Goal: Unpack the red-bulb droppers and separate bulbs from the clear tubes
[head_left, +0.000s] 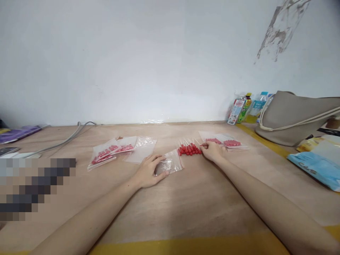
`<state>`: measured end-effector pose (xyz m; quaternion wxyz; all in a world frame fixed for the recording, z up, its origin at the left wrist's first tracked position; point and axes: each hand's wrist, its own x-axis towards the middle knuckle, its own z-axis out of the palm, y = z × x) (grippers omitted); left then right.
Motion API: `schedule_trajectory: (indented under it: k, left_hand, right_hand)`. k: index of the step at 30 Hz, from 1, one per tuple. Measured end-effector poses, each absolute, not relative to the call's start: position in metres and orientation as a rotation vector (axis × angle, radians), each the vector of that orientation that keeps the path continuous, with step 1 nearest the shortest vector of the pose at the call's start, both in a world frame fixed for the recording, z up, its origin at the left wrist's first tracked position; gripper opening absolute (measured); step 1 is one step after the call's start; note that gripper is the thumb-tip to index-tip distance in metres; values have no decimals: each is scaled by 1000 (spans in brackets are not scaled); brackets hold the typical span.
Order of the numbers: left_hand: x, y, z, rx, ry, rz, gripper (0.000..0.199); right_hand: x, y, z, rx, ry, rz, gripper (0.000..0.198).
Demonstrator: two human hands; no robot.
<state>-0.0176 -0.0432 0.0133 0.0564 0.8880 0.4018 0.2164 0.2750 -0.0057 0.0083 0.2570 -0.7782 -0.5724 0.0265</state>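
Note:
My left hand (151,171) lies on the table with thumb and fingers spread around the near end of a clear zip bag (171,163). The bag lies flat, and its red-lined edge faces right. Just past that edge is a loose pile of red-tipped sticks (189,149), pale shafts pointing away from me. My right hand (211,150) is at the pile's right side, fingertips pinched on what looks like one red-tipped stick; its tip is hidden. Behind this hand lie bags of red-tipped sticks (231,143). More filled bags (106,153) lie to the left, beside flat clear bags (140,149).
Against the wall at the right stand a carton (236,111) and drink bottles (257,109). A grey bag (297,117) and a blue packet (318,168) sit at the right. Left are a cable (62,141), a purple packet (21,134) and a blurred-out area.

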Motion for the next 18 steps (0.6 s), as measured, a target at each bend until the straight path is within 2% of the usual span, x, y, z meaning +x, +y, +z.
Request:
schedule_trajectory:
  k: [6, 13, 18]
  left_hand:
    - [-17, -44, 14, 2687, 1229, 647, 53]
    - [-17, -44, 14, 2683, 1224, 651, 54]
    - [-17, -43, 13, 2700, 1234, 628, 54]
  right_hand:
    - [273, -1, 2, -1993, -1586, 93, 32]
    - [279, 5, -8, -1657, -1683, 174, 22]
    - [278, 3, -5, -1584, -1754, 198, 25]
